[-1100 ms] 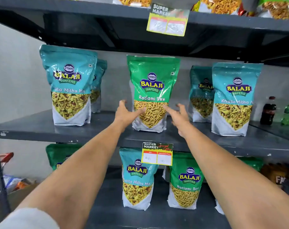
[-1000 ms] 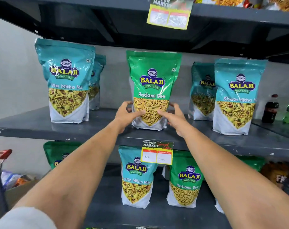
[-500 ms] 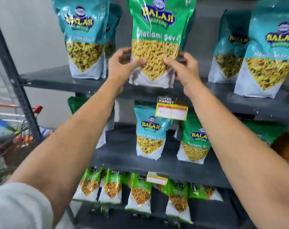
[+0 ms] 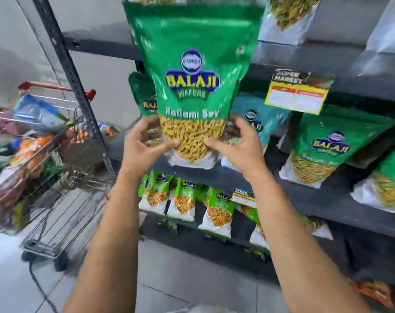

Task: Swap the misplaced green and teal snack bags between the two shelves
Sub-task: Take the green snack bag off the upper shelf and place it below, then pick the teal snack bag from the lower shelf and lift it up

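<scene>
A large green Ratlami Sev bag (image 4: 192, 71) hangs upright in the air in front of the shelves. My left hand (image 4: 144, 143) grips its lower left corner and my right hand (image 4: 237, 145) grips its lower right corner. Behind the green bag, on the lower shelf (image 4: 316, 197), stands a teal snack bag (image 4: 257, 118), mostly hidden by the held bag and my right hand. Other green bags (image 4: 327, 145) stand to its right, and one green bag (image 4: 142, 96) peeks out at its left. The bottoms of teal bags (image 4: 284, 19) show on the upper shelf (image 4: 305, 57).
A wire shopping cart (image 4: 45, 159) full of goods stands at the left, close to the rack's slanted upright post (image 4: 72, 75). Small green snack packs (image 4: 185, 202) line the bottom shelf. A yellow price tag (image 4: 297, 96) hangs from the upper shelf's edge. Grey floor lies below.
Both hands have taken hold of the green bag, lifted it off the upper shelf and brought it down and toward me, level with the lower shelf. My view has tilted downward.
</scene>
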Demonstrator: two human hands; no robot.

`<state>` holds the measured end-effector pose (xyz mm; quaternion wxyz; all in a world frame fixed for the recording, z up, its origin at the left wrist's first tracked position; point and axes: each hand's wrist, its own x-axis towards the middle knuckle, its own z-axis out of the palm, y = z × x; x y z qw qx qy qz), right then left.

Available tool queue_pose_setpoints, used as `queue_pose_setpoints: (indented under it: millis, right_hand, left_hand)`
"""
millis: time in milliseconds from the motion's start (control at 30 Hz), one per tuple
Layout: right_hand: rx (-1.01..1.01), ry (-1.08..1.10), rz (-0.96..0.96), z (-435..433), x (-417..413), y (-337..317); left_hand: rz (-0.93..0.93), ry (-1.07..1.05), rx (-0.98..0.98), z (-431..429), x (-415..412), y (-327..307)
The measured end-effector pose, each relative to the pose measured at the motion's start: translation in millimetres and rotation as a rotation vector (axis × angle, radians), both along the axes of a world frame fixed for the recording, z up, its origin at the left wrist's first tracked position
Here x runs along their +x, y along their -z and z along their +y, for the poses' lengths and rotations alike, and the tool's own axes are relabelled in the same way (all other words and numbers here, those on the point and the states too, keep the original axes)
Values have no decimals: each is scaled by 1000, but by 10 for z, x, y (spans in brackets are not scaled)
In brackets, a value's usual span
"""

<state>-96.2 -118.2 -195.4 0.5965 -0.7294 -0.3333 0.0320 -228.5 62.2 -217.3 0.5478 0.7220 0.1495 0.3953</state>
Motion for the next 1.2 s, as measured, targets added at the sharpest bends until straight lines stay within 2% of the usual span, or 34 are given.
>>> queue_pose_setpoints:
  millis: [200,400,600,733,800,833,900,1000,1067,1200]
  right_hand:
    - [-176,63,141,360,357,844]
    - [-344,178,96,751,823,1152]
    - [-328,234,62,920,1049,1378]
    - [-268,210,65,864,1022,1451]
    - [-223,215,95,756,954,1552]
    - [-189,243,114,663,920,1622]
    - [-137,364,108,401,876,1782]
    - [-58,550,56,-28,951,1853]
    - [-49,601,101,-208,1155,1807]
    - [-204,450,309,-340,1611,1624]
  left_hand:
    - [208,-30,-113,255,442,757]
    - [342,-14,-179,499,1037,1084]
    - [339,30,-222,640,1404,1235]
    - [351,27,-180,665,1382,1357]
    - [408,-84,-47,589,1295,1427]
    - [445,-206,14,503,1250,1468]
    - [488,-365,69,219,1180,1524]
    - [484,-124,160,-306,1311,1560]
    - [497,46,206,-535,1557,1532]
    - [535,148,22,-754,2040,1369]
